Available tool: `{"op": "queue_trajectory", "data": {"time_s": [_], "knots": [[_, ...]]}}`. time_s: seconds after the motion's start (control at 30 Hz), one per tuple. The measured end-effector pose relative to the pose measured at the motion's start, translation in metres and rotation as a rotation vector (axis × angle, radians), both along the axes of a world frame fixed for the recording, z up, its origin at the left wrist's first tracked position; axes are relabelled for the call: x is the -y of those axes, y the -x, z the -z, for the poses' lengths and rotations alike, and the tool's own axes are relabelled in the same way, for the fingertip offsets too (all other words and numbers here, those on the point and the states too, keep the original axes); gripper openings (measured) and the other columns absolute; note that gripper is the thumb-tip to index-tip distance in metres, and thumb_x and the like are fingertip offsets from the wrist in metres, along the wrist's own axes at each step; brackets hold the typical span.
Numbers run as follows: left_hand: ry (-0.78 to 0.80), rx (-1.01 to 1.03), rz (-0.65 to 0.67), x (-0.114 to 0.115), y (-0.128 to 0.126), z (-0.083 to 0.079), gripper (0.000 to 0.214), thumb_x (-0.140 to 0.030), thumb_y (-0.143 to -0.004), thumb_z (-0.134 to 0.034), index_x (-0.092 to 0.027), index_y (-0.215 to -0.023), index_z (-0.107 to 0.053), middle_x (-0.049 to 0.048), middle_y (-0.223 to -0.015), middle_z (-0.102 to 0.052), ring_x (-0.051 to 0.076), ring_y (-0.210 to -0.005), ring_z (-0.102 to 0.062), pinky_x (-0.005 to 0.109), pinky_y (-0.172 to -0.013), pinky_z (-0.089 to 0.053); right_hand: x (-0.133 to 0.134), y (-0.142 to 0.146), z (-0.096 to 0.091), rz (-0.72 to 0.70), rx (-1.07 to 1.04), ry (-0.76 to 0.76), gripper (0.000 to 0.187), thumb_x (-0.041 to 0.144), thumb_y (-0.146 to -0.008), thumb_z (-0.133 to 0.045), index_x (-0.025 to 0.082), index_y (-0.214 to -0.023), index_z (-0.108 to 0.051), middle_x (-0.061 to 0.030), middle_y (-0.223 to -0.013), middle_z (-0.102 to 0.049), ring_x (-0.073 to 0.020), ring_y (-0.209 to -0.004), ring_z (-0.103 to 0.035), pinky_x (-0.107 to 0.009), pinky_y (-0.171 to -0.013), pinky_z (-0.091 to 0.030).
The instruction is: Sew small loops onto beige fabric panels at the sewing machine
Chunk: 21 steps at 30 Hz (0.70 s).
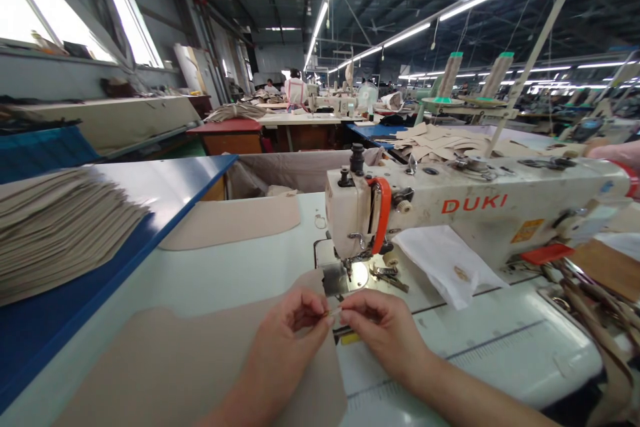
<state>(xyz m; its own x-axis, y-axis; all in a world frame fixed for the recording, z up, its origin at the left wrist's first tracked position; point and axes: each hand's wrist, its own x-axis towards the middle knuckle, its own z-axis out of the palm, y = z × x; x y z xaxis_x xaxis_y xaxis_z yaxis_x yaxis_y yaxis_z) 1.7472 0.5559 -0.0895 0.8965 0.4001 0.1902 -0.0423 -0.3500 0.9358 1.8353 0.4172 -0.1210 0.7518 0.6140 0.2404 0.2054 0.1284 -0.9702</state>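
Note:
My left hand (287, 333) and my right hand (387, 327) meet in front of the sewing machine (420, 207). Both are closed in a pinch, thumb against fingers. Between the fingertips runs a small thin light piece (334, 311), perhaps thread; it is too small to name surely. Under my left hand and forearm lies a large beige fabric panel (200, 347), flat on the machine table. Just beyond my fingers is the lit needle plate (359, 275), with the presser foot (349, 267) above it.
Another beige panel (235, 220) lies farther back. A thick stack of beige panels (65, 227) sits on the blue-edged table at left. White cloth (447, 263) rests against the machine. Thread cones (450, 77) stand behind, and a person (295, 90) is far off.

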Motion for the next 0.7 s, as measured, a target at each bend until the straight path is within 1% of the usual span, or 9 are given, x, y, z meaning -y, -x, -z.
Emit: {"op": "queue_trajectory", "data": {"time_s": [0.13,0.23,0.3,0.37,0.43,0.47,0.53,0.6,0.7], "knots": [[-0.051,0.011,-0.018,0.002,0.001,0.002,0.011,-0.022,-0.071,-0.062,-0.02,-0.068,-0.051,-0.0009,-0.074,-0.062,0.013,-0.07,-0.062,0.024,-0.069,-0.052,0.001,0.001,-0.004,0.031,0.188,0.049,0.011,0.022,-0.078,-0.059,0.019,-0.077,-0.069,-0.0012,-0.073,-0.067,-0.0127,-0.067,-0.058,-0.021,-0.063,-0.044],[-0.112,-0.03,-0.017,0.003,0.0,-0.001,0.007,-0.022,-0.073,-0.059,-0.02,-0.071,-0.053,-0.0009,-0.073,-0.062,0.014,-0.07,-0.063,0.025,-0.071,-0.052,0.0,0.001,-0.005,0.052,0.317,0.098,0.012,0.018,-0.077,-0.056,0.018,-0.074,-0.068,-0.0007,-0.069,-0.064,-0.0119,-0.065,-0.056,-0.021,-0.061,-0.042],[-0.142,-0.088,0.021,0.001,0.0,-0.007,0.005,-0.023,-0.074,-0.058,-0.019,-0.074,-0.055,0.0002,-0.073,-0.063,0.015,-0.071,-0.064,0.026,-0.071,-0.052,-0.001,0.0,-0.005,0.056,0.315,0.13,0.012,0.017,-0.076,-0.055,0.018,-0.071,-0.066,0.0003,-0.065,-0.061,-0.0111,-0.06,-0.053,-0.021,-0.057,-0.04],[-0.197,-0.148,0.061,-0.006,-0.001,-0.014,0.009,-0.027,-0.077,-0.056,-0.019,-0.08,-0.057,0.0026,-0.078,-0.066,0.018,-0.075,-0.065,0.03,-0.074,-0.053,-0.001,-0.001,-0.004,0.054,0.245,0.142,0.012,0.017,-0.074,-0.054,0.017,-0.068,-0.064,0.0014,-0.061,-0.058,-0.0103,-0.056,-0.05,-0.02,-0.053,-0.038],[-0.359,-0.168,0.034,-0.017,-0.001,-0.018,0.019,-0.033,-0.081,-0.052,-0.019,-0.092,-0.06,0.007,-0.094,-0.068,0.022,-0.089,-0.065,0.038,-0.085,-0.052,-0.001,-0.003,-0.003,0.057,0.158,0.142,0.01,0.017,-0.072,-0.055,0.017,-0.067,-0.063,0.0023,-0.058,-0.057,-0.0097,-0.053,-0.049,-0.02,-0.051,-0.037],[-0.483,-0.158,0.012,-0.024,0.0,-0.018,0.026,-0.035,-0.082,-0.051,-0.018,-0.1,-0.059,0.0094,-0.105,-0.067,0.025,-0.099,-0.062,0.043,-0.091,-0.049,-0.001,-0.004,-0.003,0.059,0.122,0.141,0.009,0.017,-0.071,-0.055,0.017,-0.065,-0.063,0.0027,-0.056,-0.057,-0.0096,-0.053,-0.049,-0.02,-0.051,-0.037],[-0.751,-0.129,-0.009,-0.034,0.003,-0.012,0.037,-0.035,-0.083,-0.048,-0.016,-0.114,-0.056,0.013,-0.124,-0.059,0.029,-0.117,-0.052,0.051,-0.101,-0.04,0.0,-0.006,-0.005,0.065,0.062,0.145,0.008,0.014,-0.068,-0.056,0.016,-0.063,-0.062,0.0033,-0.055,-0.057,-0.0094,-0.052,-0.049,-0.02,-0.051,-0.038],[-0.943,-0.133,0.031,-0.039,0.008,-0.001,0.042,-0.034,-0.085,-0.046,-0.015,-0.122,-0.053,0.0141,-0.133,-0.052,0.029,-0.126,-0.045,0.051,-0.105,-0.036,-0.001,-0.007,-0.009,0.051,-0.023,0.18,0.009,0.011,-0.066,-0.057,0.017,-0.061,-0.062,0.004,-0.054,-0.058,-0.0091,-0.052,-0.05,-0.019,-0.051,-0.038],[-1.042,-0.159,0.078,-0.032,0.016,0.014,0.045,-0.033,-0.09,-0.04,-0.014,-0.13,-0.047,0.0135,-0.137,-0.049,0.027,-0.128,-0.043,0.047,-0.105,-0.039,-0.005,-0.009,-0.016,-0.011,-0.154,0.266,0.013,0.007,-0.066,-0.056,0.017,-0.061,-0.061,0.0056,-0.052,-0.057,-0.0079,-0.046,-0.051,-0.018,-0.047,-0.039]]}}
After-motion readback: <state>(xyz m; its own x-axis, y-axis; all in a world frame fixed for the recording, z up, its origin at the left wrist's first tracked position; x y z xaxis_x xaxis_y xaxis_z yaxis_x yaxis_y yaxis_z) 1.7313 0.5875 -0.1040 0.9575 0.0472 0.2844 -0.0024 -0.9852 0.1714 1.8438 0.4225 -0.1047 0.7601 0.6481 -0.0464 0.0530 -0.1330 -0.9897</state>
